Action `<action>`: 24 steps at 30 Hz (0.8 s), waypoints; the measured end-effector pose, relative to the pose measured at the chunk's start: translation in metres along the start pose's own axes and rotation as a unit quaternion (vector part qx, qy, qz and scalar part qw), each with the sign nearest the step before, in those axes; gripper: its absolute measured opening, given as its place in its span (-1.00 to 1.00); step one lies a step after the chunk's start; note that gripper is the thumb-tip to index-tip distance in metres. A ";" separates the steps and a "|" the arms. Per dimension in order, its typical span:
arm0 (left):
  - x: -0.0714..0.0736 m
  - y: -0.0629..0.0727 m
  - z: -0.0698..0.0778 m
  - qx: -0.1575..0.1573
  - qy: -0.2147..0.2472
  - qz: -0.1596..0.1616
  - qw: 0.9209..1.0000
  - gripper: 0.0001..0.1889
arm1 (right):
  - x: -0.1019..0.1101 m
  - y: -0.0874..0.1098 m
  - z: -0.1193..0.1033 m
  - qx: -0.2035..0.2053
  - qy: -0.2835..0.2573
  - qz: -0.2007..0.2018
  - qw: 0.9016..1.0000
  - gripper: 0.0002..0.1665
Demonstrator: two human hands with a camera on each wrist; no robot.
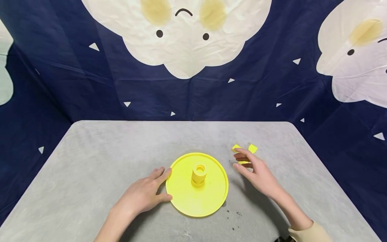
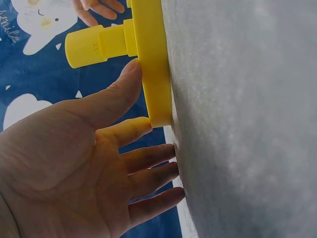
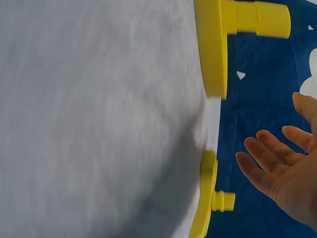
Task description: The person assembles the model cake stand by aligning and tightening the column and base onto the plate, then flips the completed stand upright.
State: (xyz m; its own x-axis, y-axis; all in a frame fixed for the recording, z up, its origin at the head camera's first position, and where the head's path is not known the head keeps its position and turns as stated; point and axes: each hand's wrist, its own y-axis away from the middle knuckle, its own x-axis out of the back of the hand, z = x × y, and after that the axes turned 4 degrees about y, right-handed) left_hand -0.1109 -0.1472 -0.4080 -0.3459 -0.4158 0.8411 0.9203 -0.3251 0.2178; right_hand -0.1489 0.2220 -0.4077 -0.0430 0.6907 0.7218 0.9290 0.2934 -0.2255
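Note:
A round yellow tray-like disc (image 1: 184, 201) with a raised rim lies on the table, and a stepped hollow post (image 1: 199, 175) stands at its middle. At the disc's left edge, my left hand (image 1: 141, 194) touches the rim with thumb and index finger, its other fingers stretched down to the tabletop in the left wrist view. My right hand (image 1: 260, 173) hovers with spread, relaxed fingers, holding nothing. Below it lies a smaller flat yellow piece (image 1: 252, 148), partly hidden by the fingers. The right wrist view shows a short ribbed peg (image 3: 224, 201) on that piece.
The grey table (image 1: 121, 144) has rounded far corners. Behind it and at the sides hangs a dark blue cloth (image 1: 99, 90) printed with white clouds and small triangles. Small dark specks (image 1: 233, 229) dot the tabletop right of the disc.

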 end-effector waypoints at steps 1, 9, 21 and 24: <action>0.000 0.000 0.000 0.001 0.000 -0.001 1.000 -0.09 | 0.003 0.000 0.002 -0.001 0.009 0.005 1.000 -0.40; 0.000 0.000 -0.001 0.000 0.001 0.001 1.000 -0.08 | 0.022 0.002 0.018 -0.017 0.058 0.032 0.998 -0.44; 0.001 0.001 -0.001 0.009 0.003 -0.007 1.000 -0.09 | 0.039 0.000 0.045 -0.028 0.098 0.045 0.994 -0.43; 0.001 0.001 0.000 0.008 0.004 -0.004 1.000 -0.09 | 0.042 0.001 0.050 -0.036 0.113 0.046 0.992 -0.42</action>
State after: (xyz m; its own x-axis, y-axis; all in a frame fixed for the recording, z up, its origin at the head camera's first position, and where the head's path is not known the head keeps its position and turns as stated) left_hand -0.1102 -0.1481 -0.4071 -0.3548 -0.4191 0.8358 0.9201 -0.3152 0.2326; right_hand -0.1687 0.2840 -0.4108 0.1198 0.5447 0.8300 0.9495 0.1815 -0.2561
